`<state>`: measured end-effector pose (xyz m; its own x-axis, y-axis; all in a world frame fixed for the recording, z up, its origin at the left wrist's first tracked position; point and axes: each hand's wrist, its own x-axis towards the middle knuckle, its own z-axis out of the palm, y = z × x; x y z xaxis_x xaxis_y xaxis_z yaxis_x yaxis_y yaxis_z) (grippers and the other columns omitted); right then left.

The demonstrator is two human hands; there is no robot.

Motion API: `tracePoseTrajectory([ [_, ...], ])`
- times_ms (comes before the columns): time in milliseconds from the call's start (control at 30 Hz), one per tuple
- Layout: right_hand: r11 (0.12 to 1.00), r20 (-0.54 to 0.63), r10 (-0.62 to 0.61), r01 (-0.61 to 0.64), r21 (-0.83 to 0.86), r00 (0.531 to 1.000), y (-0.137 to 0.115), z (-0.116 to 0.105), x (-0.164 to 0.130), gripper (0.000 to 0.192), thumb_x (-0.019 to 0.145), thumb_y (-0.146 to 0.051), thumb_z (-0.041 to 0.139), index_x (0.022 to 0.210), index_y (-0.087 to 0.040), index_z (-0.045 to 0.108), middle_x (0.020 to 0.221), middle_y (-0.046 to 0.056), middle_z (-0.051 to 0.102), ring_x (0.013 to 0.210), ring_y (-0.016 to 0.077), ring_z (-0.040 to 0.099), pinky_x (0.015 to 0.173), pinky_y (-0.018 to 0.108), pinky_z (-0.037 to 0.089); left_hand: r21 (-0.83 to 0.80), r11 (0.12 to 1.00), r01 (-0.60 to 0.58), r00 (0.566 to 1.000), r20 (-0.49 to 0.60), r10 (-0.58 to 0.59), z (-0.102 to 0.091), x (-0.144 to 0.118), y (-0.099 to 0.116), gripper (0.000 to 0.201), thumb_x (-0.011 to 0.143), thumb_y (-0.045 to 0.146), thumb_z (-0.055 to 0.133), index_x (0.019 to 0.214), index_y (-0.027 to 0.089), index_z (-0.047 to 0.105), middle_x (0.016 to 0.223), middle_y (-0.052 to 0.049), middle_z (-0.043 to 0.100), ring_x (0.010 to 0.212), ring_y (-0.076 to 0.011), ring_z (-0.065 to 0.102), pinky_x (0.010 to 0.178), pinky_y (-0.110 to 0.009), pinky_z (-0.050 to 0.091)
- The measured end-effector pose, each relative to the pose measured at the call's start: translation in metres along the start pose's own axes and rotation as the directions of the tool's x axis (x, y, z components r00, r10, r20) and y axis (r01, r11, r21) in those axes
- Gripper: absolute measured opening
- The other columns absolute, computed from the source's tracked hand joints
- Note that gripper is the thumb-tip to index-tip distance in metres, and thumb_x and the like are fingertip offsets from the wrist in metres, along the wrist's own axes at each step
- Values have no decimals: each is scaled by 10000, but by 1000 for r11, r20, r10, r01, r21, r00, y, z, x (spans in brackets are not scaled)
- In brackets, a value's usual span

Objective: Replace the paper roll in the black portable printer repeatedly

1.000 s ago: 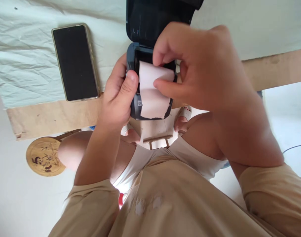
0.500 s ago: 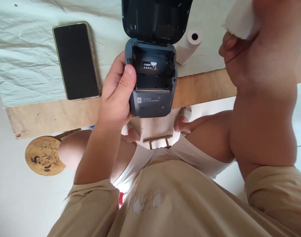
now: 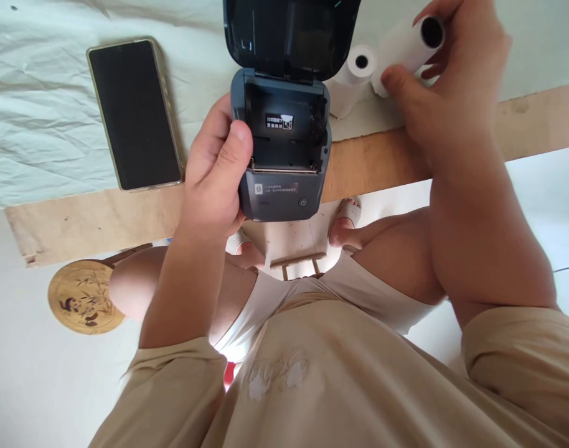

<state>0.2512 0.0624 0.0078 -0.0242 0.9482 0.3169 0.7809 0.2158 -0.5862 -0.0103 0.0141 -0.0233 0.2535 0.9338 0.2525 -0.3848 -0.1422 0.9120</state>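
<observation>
Pale, creased cloth covers the wooden table [image 3: 70, 218], on which a black-screened smartphone in a clear case [image 3: 134, 113] lies at ten o'clock from the printer. Below the table edge, a round wooden stool seat with a painted panda [image 3: 84, 296] is seen at eight o'clock.

At the centre, the small dark-grey thermal label printer [image 3: 281, 149] is held over the table edge, its hinged lid tipped open toward twelve o'clock. A second ago a strip of white paper was being pulled from its bay; half a second ago the bay was already bare. It is bare now, so the used paper appears to have been taken out, and the bay stands ready for a fresh roll.

The left hand [image 3: 214, 174] is wrapped around the printer's left side, with the thumb pressed on the front rim. The right hand [image 3: 446, 81], raised high a moment ago, has been brought down to two o'clock and is closed on a white paper roll with a dark core [image 3: 406, 46], thumb beneath and fingers over it. A second white paper roll [image 3: 354, 74] lies just beside it, on the cloth.
</observation>
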Motion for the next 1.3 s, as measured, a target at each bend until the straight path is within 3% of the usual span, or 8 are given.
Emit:
tracePoseTrajectory([
  [200, 996, 13, -51, 52, -68, 999, -2, 3, -2, 577, 667, -138, 617, 1230, -112, 494, 1163, 76, 582, 996, 148, 548, 875, 326, 457, 54, 997, 47, 998, -48, -44, 5, -1, 5, 452, 844, 533, 540, 1170, 227, 603, 1083, -65, 681, 1330, -303, 521, 986, -457, 574],
  [367, 961, -260, -234, 264, 86, 937, -27, -5, -12, 431, 704, -51, 443, 1113, -20, 575, 1030, 96, 604, 993, 177, 590, 720, 286, 460, 55, 996, 76, 990, -119, -69, 9, -1, 7, 470, 809, 565, 570, 1127, 223, 621, 1072, -80, 687, 1275, -311, 568, 918, -432, 593],
  [467, 949, -134, -270, 287, 131, 953, -41, 1, -20, 461, 713, -58, 435, 1149, -18, 578, 1093, 116, 605, 1010, 191, 599, 678, 274, 483, 45, 993, 110, 984, -146, -102, 10, -2, 8, 414, 828, 517, 569, 1109, 218, 626, 1073, -80, 684, 1138, -287, 655, 895, -404, 586],
  [667, 966, 118, -257, 253, 43, 959, -41, 25, -23, 543, 732, -119, 552, 1272, -148, 498, 1226, 108, 551, 1138, 195, 590, 942, 331, 541, 37, 993, 112, 979, -176, -104, 12, -3, 11, 372, 850, 473, 557, 1108, 214, 628, 1061, -61, 687, 993, -227, 695, 810, -342, 588],
  [900, 994, 146, -107, 102, 42, 984, -42, 23, -22, 500, 767, -174, 593, 1239, -283, 470, 974, -12, 602, 621, 80, 469, 767, 305, 483, 50, 993, 103, 983, -161, -94, 16, -4, 13, 378, 869, 471, 531, 1106, 190, 618, 1036, -71, 689, 1203, -278, 619, 965, -446, 576],
  [1000, 984, 142, -8, -17, 175, 990, -51, 21, -25, 350, 815, -239, 556, 1160, -262, 505, 921, -14, 588, 711, 94, 485, 789, 294, 474, 30, 995, 98, 983, -157, -92, 16, -4, 13, 384, 864, 473, 540, 1115, 192, 610, 1055, -70, 685, 1267, -289, 576, 967, -451, 585],
  [1167, 683, 303, 265, -400, 611, 915, -63, 20, -26, 304, 808, -265, 407, 1102, -289, 482, 923, 3, 536, 718, 106, 533, 432, 218, 445, 2, 992, 123, 979, -167, -121, 14, -4, 10, 443, 824, 525, 576, 1122, 198, 597, 1081, -76, 672, 1278, -331, 563, 912, -487, 609],
  [1300, 443, 500, 277, -571, 691, 820, -65, 16, -22, 258, 756, -263, 463, 1011, -256, 499, 818, -1, 524, 676, 111, 593, 432, 209, 451, -6, 991, 135, 978, -160, -134, 14, -5, 11, 416, 840, 500, 566, 1129, 201, 590, 1096, -66, 665, 1262, -320, 578, 930, -496, 601],
])
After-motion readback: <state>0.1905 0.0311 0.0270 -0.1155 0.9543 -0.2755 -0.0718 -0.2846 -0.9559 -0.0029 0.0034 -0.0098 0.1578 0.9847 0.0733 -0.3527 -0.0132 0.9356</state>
